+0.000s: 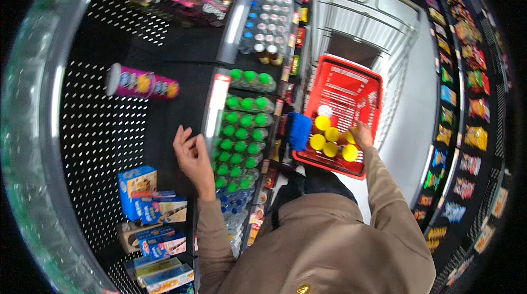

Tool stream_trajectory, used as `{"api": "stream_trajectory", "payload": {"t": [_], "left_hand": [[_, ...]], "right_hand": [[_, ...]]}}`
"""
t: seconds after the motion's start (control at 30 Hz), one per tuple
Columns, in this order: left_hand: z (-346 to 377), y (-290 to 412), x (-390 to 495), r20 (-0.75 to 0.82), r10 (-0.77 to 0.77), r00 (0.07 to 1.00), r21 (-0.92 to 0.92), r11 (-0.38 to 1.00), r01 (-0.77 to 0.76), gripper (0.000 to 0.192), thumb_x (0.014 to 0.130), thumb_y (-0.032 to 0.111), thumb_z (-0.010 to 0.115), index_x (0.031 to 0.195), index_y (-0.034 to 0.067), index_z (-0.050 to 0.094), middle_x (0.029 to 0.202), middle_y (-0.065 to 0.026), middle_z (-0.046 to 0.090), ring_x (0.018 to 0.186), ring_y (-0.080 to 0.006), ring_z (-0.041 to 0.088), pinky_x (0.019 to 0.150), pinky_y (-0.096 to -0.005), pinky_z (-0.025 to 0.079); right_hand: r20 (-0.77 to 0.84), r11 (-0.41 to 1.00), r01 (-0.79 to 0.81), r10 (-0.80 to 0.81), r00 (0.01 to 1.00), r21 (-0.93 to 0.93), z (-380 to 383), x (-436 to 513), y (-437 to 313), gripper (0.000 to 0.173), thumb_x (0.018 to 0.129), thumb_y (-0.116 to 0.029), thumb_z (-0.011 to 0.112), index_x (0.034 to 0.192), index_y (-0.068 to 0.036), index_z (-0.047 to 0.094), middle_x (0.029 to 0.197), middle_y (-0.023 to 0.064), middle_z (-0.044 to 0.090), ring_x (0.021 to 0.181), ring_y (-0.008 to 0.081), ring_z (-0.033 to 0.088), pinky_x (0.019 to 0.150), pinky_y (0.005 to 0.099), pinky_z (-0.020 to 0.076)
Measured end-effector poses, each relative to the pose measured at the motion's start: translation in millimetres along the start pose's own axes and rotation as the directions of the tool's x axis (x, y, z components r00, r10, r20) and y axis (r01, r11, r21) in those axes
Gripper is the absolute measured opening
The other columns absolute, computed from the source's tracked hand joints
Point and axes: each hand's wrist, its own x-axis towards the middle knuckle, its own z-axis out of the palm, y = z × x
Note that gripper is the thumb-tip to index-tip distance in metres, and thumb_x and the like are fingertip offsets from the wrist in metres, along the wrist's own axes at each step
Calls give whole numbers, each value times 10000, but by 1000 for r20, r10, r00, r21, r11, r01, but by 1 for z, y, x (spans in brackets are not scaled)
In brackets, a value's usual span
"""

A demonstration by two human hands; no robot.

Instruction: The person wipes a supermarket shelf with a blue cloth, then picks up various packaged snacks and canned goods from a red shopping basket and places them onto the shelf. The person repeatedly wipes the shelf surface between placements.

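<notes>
My left hand (192, 162) hovers at the front of a black shelf (164, 121), fingers loosely bent and apart, holding nothing. Farther along that shelf stands a purple canister (142, 83) with a pale lid. My right hand (362, 135) reaches into a red plastic shopping basket (343, 62). Its fingers are closed around a yellow-lidded container (350, 136) near the basket's right wall; the thumb and palm partly cover it. Several more yellow-lidded containers (330, 149) stand beside it in the basket, with one white-lidded container (325, 111) behind them.
A metal shopping cart (366, 10) stands beyond the basket. A blue cloth-like item (299, 131) hangs at the basket's left rim. Green-capped bottles (241, 133) fill a lower shelf at left, near snack boxes (160, 209). Snack bags (477, 137) line the right-hand shelves.
</notes>
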Motion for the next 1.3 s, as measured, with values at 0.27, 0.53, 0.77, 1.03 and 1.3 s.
{"api": "stream_trajectory", "payload": {"t": [0.27, 0.53, 0.77, 1.03, 1.3], "left_hand": [[-13, 0, 108, -262, 242, 934, 97, 970, -224, 879, 936, 287, 843, 1596, -5, 342, 1600, -237, 407, 1434, -332, 476, 1106, -476, 502], [-19, 20, 191, -337, 276, 900, 28, 958, -284, 999, 846, 317, 932, 1541, -101, 348, 1463, -234, 537, 1357, -287, 548, 1179, -413, 444], [-13, 43, 170, -260, 318, 912, -54, 938, -343, 725, 886, 315, 894, 1428, -25, 552, 1389, -196, 638, 1236, -286, 656, 1086, -438, 528], [75, 76, -1, 571, 287, 769, -31, 944, -329, 712, 770, 154, 909, 1396, 30, 593, 1287, -149, 675, 1211, -287, 654, 1028, -427, 539], [148, 63, -66, 786, 322, 527, -88, 903, -420, 836, 738, 234, 935, 1450, 26, 551, 1303, -189, 632, 1230, -386, 612, 1038, -483, 505]], "right_hand": [[-232, 990, 139, -132, 964, 13, -40, -23, -30, 485, 961, -288, 773, 1344, -24, 635, 1250, 239, 666, 1199, 429, 594, 1056, 505, 476], [-327, 947, 309, -265, 907, 91, -99, -58, -114, 398, 1005, -190, 712, 1364, -39, 630, 1208, 203, 657, 1188, 391, 592, 1045, 480, 469], [-285, 898, 377, -310, 907, 226, -145, -79, -181, 436, 987, -171, 739, 1390, -44, 628, 1316, 183, 674, 1268, 348, 610, 1094, 441, 487], [107, 624, 268, -496, 862, 734, -233, -120, -286, 1077, 776, -267, 950, 1664, -152, 352, 1551, 136, 545, 1367, 253, 574, 1105, 424, 524], [82, 727, 512, -608, 790, 458, -228, -114, -275, 819, 805, -140, 847, 1537, -92, 481, 1355, 193, 575, 1238, 384, 613, 1060, 451, 517]]}}
